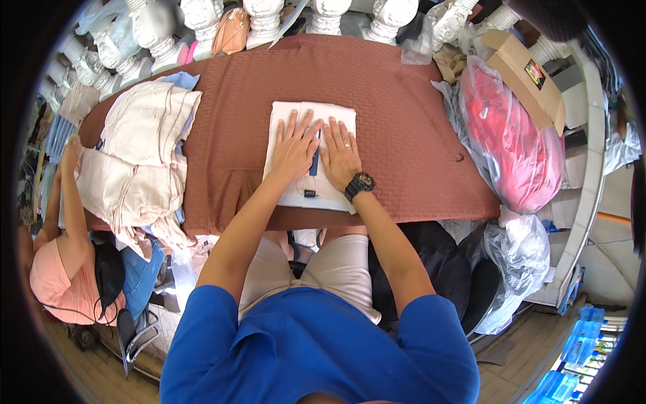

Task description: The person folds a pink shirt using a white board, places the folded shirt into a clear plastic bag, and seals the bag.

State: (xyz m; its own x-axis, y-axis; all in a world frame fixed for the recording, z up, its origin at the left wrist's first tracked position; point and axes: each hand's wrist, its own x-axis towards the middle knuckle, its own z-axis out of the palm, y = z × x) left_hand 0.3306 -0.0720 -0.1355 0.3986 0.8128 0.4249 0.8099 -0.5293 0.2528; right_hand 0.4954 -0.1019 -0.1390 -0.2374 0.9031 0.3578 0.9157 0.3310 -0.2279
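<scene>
A folded white garment (328,194) lies flat in front of me on the brown-covered table. My left hand (293,148) rests palm down on its left half, fingers stretched out. Beside it, my right hand (342,156) presses flat on the right half, with a ring on one finger and a dark watch at the wrist. Between the two hands shows a dark blue strip (314,161), like a hang tag, partly covered by the left fingers. Below it, near the garment's front edge, is a small black piece (309,193), perhaps a label. Neither hand grips anything.
Cream garments (138,148) are piled at the table's left, where another person (70,269) sits. Red items in a clear plastic bag (511,135) and a cardboard box (528,77) stand at the right. White balusters (266,20) line the far edge of the brown tablecloth (397,94).
</scene>
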